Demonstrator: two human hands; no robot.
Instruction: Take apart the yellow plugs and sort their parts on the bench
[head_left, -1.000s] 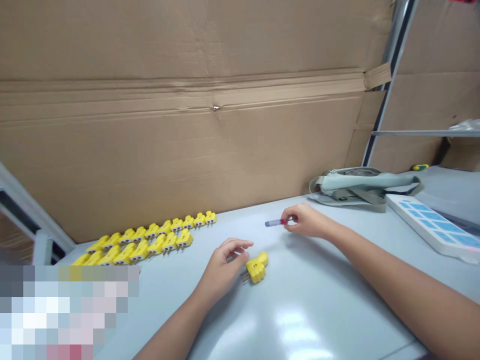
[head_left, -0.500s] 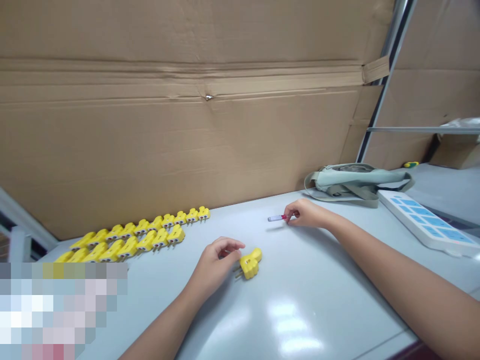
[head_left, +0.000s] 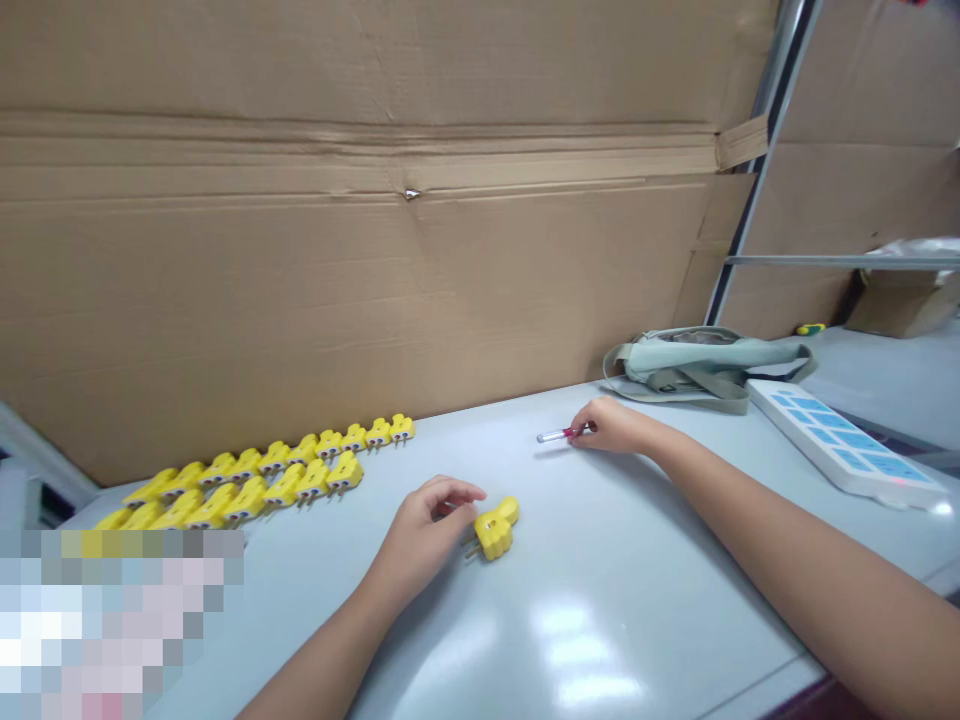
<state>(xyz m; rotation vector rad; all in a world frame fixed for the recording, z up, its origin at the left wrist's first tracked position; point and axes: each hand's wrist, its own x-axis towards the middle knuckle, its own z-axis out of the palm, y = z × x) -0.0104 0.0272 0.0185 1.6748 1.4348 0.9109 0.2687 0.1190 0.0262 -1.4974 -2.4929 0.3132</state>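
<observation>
Head view. The left hand rests on the pale grey table, left of centre, fingers curled down and inward. Its fingertips meet the prong end of a single yellow plug, which lies on the table just to the right of the hand with its metal prongs pointing back toward the palm. Contact is evident. Whether the fingers actually pinch the plug or merely lie against it cannot be told from this angle.

The right hand lies farther back on the table, well apart from the left hand. Its thumb and fingers are closed together on the red end of a small tester pen. The pen's clear tip points left and sits low at the table surface.

Two rows of yellow plugs are laid out on the table at the left, near the foot of a cardboard wall that runs along the far edge. A grey-green bag lies at the back right, just behind the right hand. Beside it, a white power strip with blue socket faces runs toward the right edge. A metal post stands slanted against the cardboard at upper right. The lower left corner is blurred out and cannot be read.
</observation>
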